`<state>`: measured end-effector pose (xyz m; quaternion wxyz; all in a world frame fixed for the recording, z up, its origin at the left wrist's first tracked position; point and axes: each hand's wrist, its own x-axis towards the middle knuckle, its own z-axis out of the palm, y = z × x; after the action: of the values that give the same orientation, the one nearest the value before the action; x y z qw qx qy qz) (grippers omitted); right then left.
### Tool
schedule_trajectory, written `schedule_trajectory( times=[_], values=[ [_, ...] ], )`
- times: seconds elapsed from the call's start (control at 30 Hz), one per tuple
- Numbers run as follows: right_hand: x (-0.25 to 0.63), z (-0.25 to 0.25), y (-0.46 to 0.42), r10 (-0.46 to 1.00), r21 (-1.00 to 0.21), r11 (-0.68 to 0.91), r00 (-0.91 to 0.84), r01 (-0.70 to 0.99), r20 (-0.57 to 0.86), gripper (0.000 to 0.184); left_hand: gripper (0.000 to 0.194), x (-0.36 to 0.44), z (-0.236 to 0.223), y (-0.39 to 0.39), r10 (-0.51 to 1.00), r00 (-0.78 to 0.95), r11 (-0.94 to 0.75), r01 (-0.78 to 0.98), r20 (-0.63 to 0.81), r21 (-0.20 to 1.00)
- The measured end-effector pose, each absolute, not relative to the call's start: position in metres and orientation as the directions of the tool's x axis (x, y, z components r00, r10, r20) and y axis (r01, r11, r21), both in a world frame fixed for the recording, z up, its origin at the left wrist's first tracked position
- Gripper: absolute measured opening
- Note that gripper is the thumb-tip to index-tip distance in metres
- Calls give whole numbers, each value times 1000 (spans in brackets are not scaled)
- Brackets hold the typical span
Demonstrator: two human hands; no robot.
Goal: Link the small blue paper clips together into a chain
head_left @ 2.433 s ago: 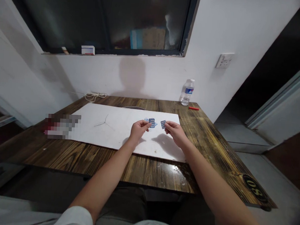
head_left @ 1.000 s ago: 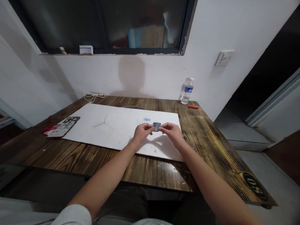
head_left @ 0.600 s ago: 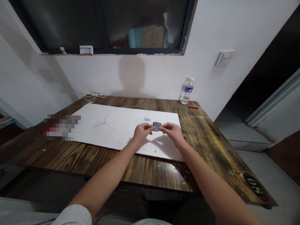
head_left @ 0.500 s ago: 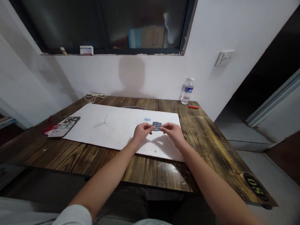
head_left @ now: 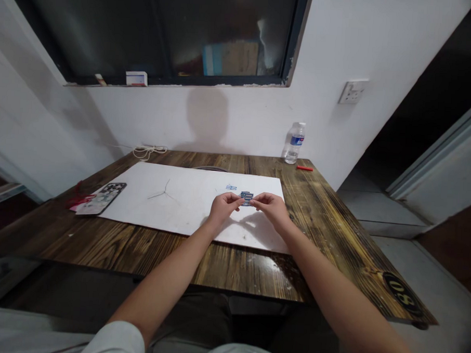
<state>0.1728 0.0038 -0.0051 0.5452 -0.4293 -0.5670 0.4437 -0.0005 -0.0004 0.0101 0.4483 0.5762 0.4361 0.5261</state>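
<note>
Pinching a small blue striped piece (head_left: 246,198) between the nearly closed fingers of the left hand (head_left: 224,207) and right hand (head_left: 271,209); a loose pinch could drop it onto the white sheet (head_left: 167,205).

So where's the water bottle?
In the head view, the plastic water bottle stands at the far right corner of the wooden table, against the white wall, just left of a small red stick.

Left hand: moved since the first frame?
Yes: the left hand has shifted right, nearer the right edge of the white paper sheet, and meets the right hand on a blue-striped piece.
</note>
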Motion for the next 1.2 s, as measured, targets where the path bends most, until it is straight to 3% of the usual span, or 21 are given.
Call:
schedule_trajectory(
  times=[0.77,1.2],
  values=[
    [170,-6,3,968,-967,251,-33,46,250,44,29,-1,8,0,970,95,-228,49,223,972],
    [169,-4,-2,972,-971,233,1,52,234,39,29,0,8,-3,961,125,-254,61,245,965]
  ],
)
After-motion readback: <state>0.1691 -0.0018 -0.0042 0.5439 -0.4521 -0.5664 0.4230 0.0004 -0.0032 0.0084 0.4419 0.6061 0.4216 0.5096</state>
